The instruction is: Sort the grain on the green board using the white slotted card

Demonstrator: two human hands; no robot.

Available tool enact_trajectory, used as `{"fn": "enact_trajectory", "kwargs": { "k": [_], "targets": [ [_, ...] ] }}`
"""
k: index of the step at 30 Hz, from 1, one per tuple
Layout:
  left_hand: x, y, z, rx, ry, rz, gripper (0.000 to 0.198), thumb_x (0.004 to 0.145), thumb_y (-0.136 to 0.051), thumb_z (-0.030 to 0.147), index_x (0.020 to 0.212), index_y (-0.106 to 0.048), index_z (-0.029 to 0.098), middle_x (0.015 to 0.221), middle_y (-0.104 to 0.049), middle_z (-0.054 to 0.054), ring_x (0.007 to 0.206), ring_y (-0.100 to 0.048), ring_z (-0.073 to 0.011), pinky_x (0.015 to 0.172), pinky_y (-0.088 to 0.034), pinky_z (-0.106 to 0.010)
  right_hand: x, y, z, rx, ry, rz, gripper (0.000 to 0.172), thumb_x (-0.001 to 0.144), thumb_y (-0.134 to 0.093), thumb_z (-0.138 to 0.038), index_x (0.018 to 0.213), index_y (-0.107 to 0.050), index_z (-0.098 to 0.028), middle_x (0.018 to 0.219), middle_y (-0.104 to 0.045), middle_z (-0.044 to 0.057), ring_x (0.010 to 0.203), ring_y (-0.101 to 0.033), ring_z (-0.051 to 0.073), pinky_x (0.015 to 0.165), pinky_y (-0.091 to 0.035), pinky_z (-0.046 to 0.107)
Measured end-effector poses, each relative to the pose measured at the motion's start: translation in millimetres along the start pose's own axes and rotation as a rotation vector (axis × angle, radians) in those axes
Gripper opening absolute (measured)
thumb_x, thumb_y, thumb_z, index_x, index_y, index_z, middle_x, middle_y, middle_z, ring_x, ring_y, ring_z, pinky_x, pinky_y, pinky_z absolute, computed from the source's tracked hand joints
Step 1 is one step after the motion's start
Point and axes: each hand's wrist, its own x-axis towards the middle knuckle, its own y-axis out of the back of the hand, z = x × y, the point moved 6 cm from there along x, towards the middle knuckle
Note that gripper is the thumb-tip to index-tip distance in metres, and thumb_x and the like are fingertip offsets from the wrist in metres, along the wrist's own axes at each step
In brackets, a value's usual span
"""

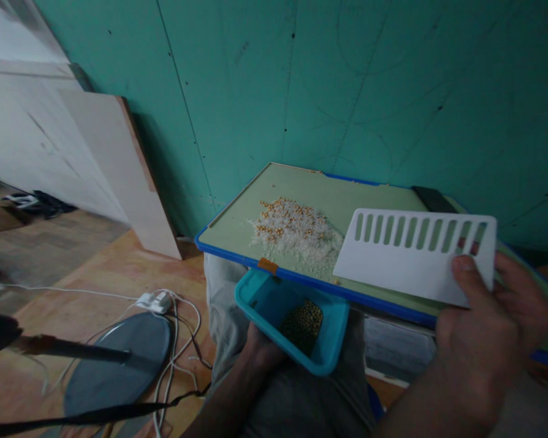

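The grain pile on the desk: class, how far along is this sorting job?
Done: dark beans already lie in the teal tray. In hand: the left hand holds that tray below the desk edge; the right hand holds a white slotted scraper. Left: a pile of white grains and yellow beans sits on the desk.
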Motion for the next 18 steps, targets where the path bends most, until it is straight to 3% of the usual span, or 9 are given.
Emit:
{"fn": "enact_trajectory", "kwargs": {
  "k": [7, 12, 18],
  "targets": [
    [-7, -1.8, -1, -0.004, 0.004, 0.159, 0.060, 0.115, -0.046, 0.052, 0.100, -0.096, 0.020, 0.139, -0.094, -0.018, 0.174, -0.060, -0.0493, 0.147, -0.043, -0.068, 7, 5, 4, 0.039, 0.071, 0.042, 0.023, 0.057, -0.101, -0.035, 0.080, -0.095, -0.038, 0.091, -0.087, 0.005, 0.092, -0.077, 0.036, 0.077, -0.067, 0.052],
    [-3, 5.4, 0, 0.003, 0.009, 0.109, 0.045, 0.107, -0.061, 0.051, 0.104, -0.095, 0.022, 0.138, -0.094, -0.022, 0.177, -0.057, -0.0452, 0.149, -0.042, -0.066, 4, 1, 4, 0.025, 0.021, 0.005, 0.031, 0.052, -0.100, -0.030, 0.083, -0.095, -0.031, 0.086, -0.084, 0.004, 0.082, -0.072, 0.029, 0.075, -0.060, 0.047],
    [3, 18.8, -2, -0.013, 0.002, 0.077, 0.042, 0.106, -0.069, 0.053, 0.114, -0.094, 0.021, 0.138, -0.094, -0.022, 0.174, -0.061, -0.0463, 0.147, -0.045, -0.070, 4, 4, 6, 0.061, 0.076, 0.068, 0.031, 0.054, -0.099, -0.029, 0.085, -0.095, -0.031, 0.092, -0.086, 0.003, 0.091, -0.078, 0.032, 0.094, -0.067, 0.058]
  ]
}}
